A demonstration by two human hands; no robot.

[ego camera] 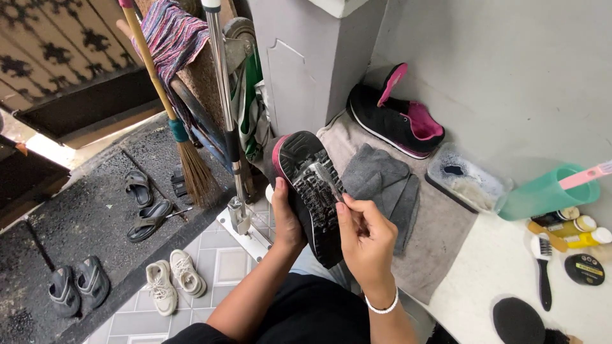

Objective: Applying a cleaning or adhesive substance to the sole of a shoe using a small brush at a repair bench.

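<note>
I held the black shoe (310, 191) sole-up above my lap, my left hand (286, 223) wrapped around its side. My right hand (364, 239) pinched a thin pick (328, 180), tip in the tread grooves. I judged I was mid-way clearing grit; working further grooves would call for a steady angle, the other shoe (395, 118) lying on the grey towel (433, 223)

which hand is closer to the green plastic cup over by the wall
Right. The right hand, working a small tool on the shoe sole, sits nearer the green cup; the left hand is beyond the shoe.
</note>
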